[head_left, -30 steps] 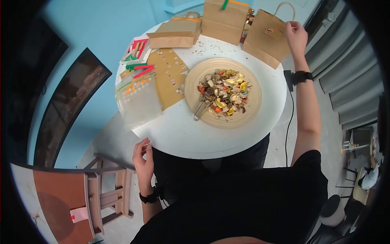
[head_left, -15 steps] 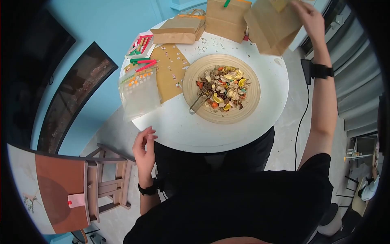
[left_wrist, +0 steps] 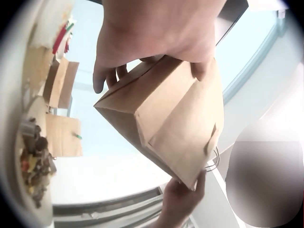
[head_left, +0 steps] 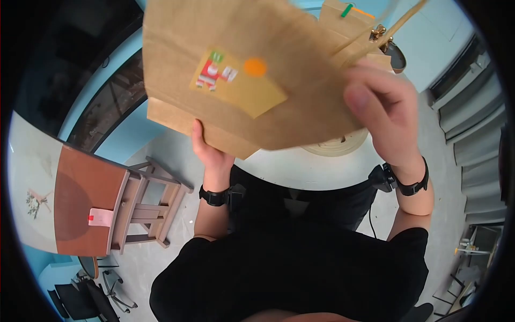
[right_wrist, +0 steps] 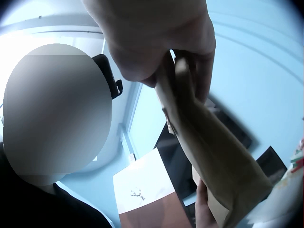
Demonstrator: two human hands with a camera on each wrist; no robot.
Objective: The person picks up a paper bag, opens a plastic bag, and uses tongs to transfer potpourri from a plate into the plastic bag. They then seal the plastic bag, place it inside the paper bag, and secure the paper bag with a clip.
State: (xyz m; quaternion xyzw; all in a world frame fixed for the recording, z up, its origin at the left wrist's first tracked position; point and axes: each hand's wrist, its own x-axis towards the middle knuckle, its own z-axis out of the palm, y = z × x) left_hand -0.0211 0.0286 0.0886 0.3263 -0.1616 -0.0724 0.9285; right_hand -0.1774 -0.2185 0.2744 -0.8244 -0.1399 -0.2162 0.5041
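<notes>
A brown paper bag (head_left: 214,102) is held up close in front of the body, tilted, with a tan label, a Santa sticker and an orange dot on its face. The left hand (head_left: 212,155) grips its bottom end, thumb on the near side; the left wrist view shows the fingers of the left hand (left_wrist: 156,38) spread round the folded base. At the bag's top edge, beside the twisted handle, the right hand (head_left: 389,112) pinches the paper. From the right wrist view, the right hand (right_wrist: 156,42) has the bag's edge (right_wrist: 209,142) between thumb and fingers.
Behind the bag is the round white table (head_left: 289,174), with part of the wooden plate (head_left: 343,146) showing. Another paper bag (head_left: 335,21) with a green clip stands at the back. The left wrist view shows dried pieces (left_wrist: 35,166) on the plate. A wooden chair (head_left: 150,209) stands left.
The right hand has brought the bag from the table's back right toward the body. The left hand has risen from the table's front edge and taken hold of the bag's bottom.
</notes>
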